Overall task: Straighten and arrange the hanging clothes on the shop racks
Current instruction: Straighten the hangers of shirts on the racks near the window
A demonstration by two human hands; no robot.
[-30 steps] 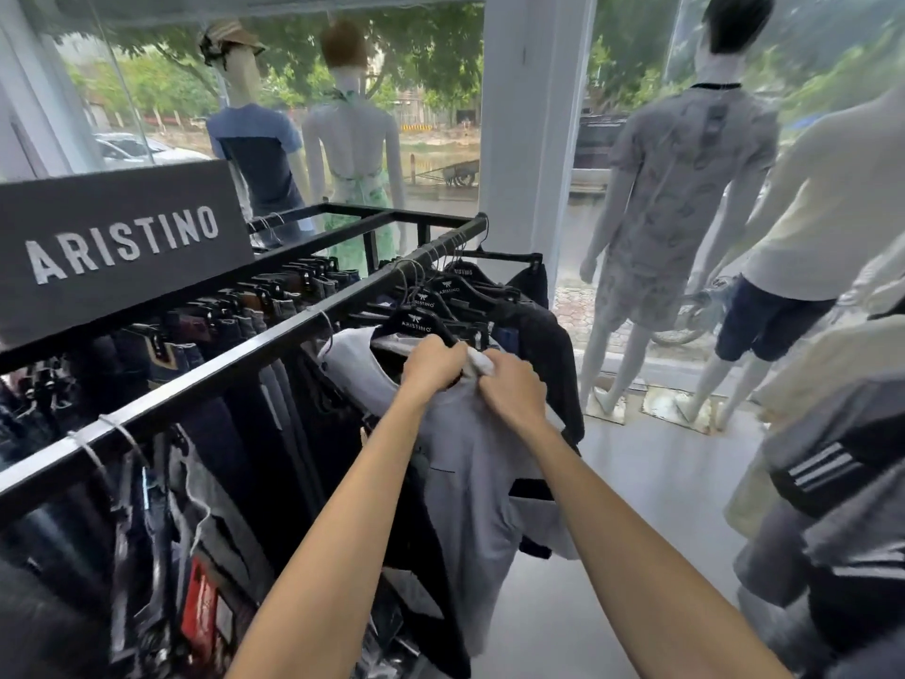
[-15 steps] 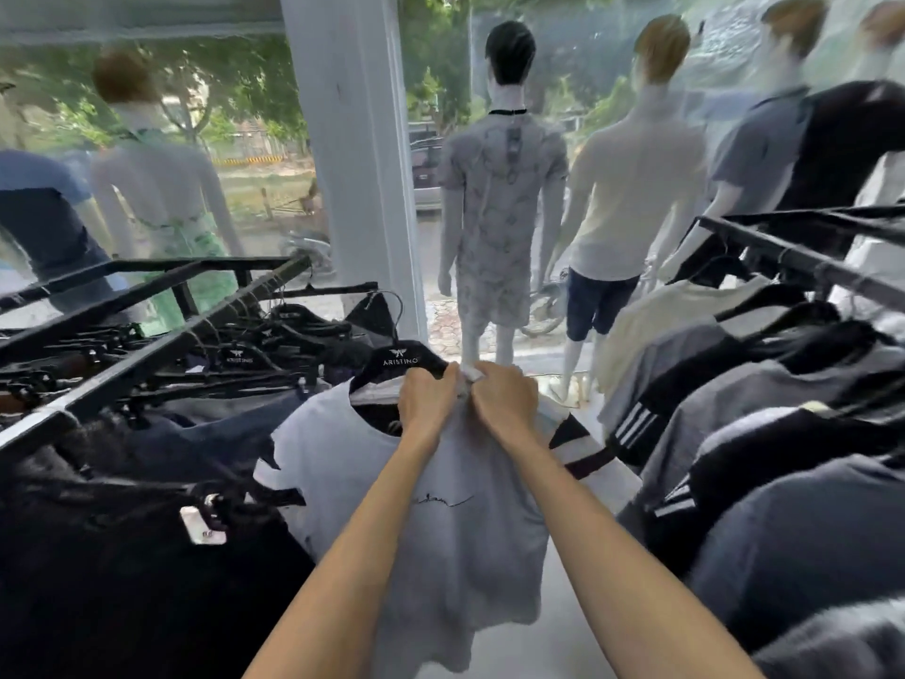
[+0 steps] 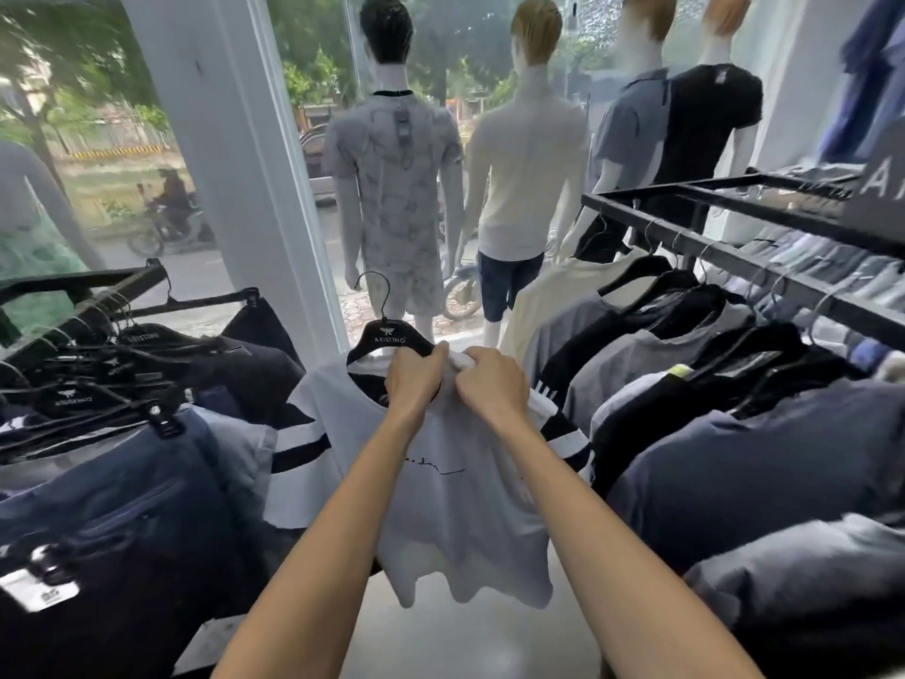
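Two black racks are seen, the left rack [image 3: 88, 291] and the right rack [image 3: 734, 223], both hung with dark and grey garments; four mannequins [image 3: 396, 154] are counted at the window, right of the white pillar [image 3: 235, 164]; one white T-shirt [image 3: 440, 507] is held up in the aisle between the racks, off both rails, on one black hanger [image 3: 387, 335]; both forearms are stretched forward; the left hand [image 3: 414, 379] and right hand [image 3: 489, 379] are curled side by side, touching, gripping the shirt's fabric at the hanger's right-side arm.
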